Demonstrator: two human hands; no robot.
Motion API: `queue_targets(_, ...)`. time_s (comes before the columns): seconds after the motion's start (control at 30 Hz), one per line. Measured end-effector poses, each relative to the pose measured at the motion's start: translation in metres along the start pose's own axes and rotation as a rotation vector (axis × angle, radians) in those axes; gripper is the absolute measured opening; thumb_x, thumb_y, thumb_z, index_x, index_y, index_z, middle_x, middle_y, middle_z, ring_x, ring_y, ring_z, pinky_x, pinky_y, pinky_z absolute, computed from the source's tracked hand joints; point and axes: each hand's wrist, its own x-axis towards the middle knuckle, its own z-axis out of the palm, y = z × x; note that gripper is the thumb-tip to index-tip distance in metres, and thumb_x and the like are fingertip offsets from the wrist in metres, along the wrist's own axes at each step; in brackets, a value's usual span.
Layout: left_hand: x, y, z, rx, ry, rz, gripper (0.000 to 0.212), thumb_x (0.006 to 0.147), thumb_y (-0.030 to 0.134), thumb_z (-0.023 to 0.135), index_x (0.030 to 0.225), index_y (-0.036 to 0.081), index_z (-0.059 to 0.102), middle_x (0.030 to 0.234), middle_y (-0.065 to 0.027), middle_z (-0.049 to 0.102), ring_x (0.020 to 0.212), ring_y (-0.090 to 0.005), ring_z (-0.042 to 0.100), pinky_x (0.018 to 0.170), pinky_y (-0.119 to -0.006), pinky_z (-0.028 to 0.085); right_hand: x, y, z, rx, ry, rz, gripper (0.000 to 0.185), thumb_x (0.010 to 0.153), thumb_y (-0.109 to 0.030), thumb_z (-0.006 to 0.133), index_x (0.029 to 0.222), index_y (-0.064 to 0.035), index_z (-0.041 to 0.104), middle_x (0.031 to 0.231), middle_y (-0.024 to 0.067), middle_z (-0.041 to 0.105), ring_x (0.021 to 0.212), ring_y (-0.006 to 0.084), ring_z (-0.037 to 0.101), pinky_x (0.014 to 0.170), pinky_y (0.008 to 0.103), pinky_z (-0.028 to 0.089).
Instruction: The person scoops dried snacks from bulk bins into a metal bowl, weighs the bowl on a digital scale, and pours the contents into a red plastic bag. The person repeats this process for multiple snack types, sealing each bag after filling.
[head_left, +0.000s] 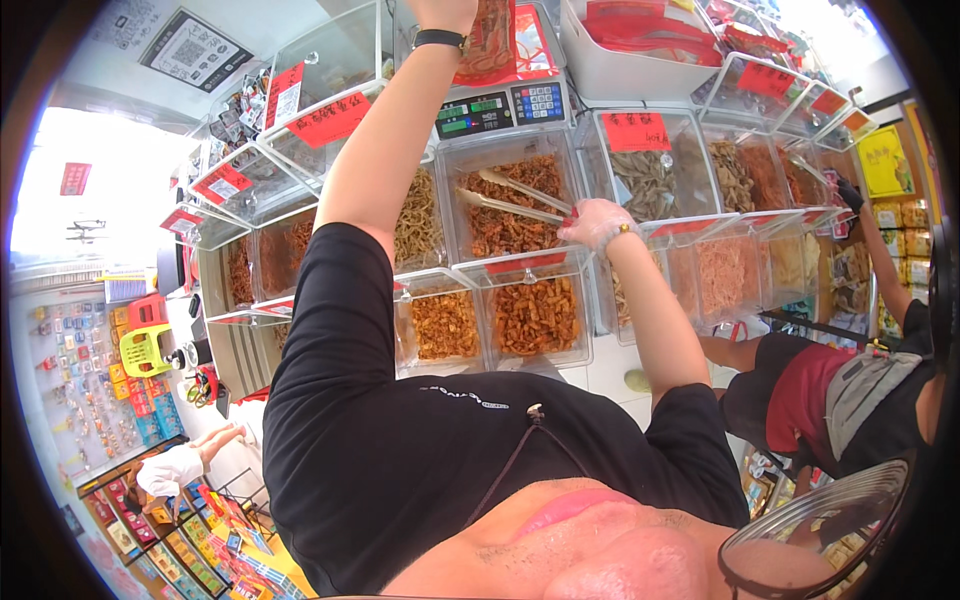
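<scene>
My right hand (596, 223), in a clear thin glove with a beaded bracelet at the wrist, holds metal tongs (517, 196) by the handle end. The tong tips are spread over reddish-brown shredded dried food (499, 232) in a clear plastic bin (574, 150). My left hand (444, 11) is mostly cut off by the top edge; a black watch band (439, 37) circles its wrist. Beside it, a clear bag of reddish food (486, 45) rests over a digital weighing scale (501, 109). Whether the left fingers touch the bag cannot be seen.
Lidded clear bins surround my hands, including grey dried fish (645, 180) and orange-brown pieces (536, 315). A white container (637, 67) of red packaging stands behind. At right, another person's black-gloved hand (850, 196) reaches toward the bins. Someone in white (171, 472) is by shelves at lower left.
</scene>
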Motion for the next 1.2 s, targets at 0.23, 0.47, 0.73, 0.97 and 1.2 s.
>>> queue_targets(0.23,0.005,-0.1,0.006,0.023,-0.02,-0.043,0.093,0.068,0.024,0.093,0.142,-0.002,0.043,0.13,-0.0221,0.06,0.117,-0.0331,0.059,0.102,-0.04,0.047,0.007,0.011,0.017,0.027,-0.019,-0.02,0.058,0.083,-0.051,0.072,0.117,-0.0045,0.069,0.119,0.0181,0.069,0.114,0.034,0.064,0.097,0.0429,0.051)
queue_targets(0.47,-0.01,-0.156,0.0,-0.007,-0.011,-0.1,0.101,0.066,0.029,0.094,0.144,-0.006,0.038,0.134,-0.0249,0.056,0.122,-0.0352,0.055,0.105,-0.041,0.044,-0.005,0.007,0.015,0.057,0.043,0.023,0.055,0.083,-0.049,0.072,0.118,-0.0066,0.07,0.118,0.0177,0.07,0.111,0.0336,0.066,0.097,0.0423,0.052)
queue_targets(0.73,-0.014,-0.154,-0.015,0.1,0.058,-0.146,0.109,0.063,0.038,0.094,0.143,-0.008,0.037,0.134,-0.0284,0.052,0.125,-0.0388,0.051,0.108,-0.043,0.041,0.0,-0.004,-0.005,-0.123,0.003,0.124,0.047,0.085,-0.044,0.071,0.114,-0.0077,0.073,0.119,0.0172,0.071,0.111,0.0322,0.068,0.096,0.0426,0.054)
queue_targets(0.97,-0.017,-0.138,-0.024,0.091,0.063,-0.18,0.117,0.063,0.039,0.095,0.147,-0.009,0.029,0.143,-0.03,0.044,0.132,-0.0397,0.045,0.114,-0.042,0.036,0.0,-0.011,-0.007,-0.139,0.012,0.128,0.048,0.083,-0.044,0.072,0.115,-0.0076,0.073,0.12,0.0167,0.07,0.112,0.0329,0.067,0.097,0.0425,0.054)
queue_targets(1.2,-0.017,-0.134,-0.027,0.138,0.066,-0.175,0.12,0.062,0.036,0.096,0.149,-0.009,0.025,0.144,-0.0307,0.042,0.135,-0.0399,0.042,0.116,-0.042,0.034,0.002,-0.013,-0.007,-0.16,-0.005,0.134,0.049,0.084,-0.044,0.073,0.115,-0.0073,0.073,0.12,0.0165,0.07,0.112,0.0324,0.068,0.096,0.0426,0.054)
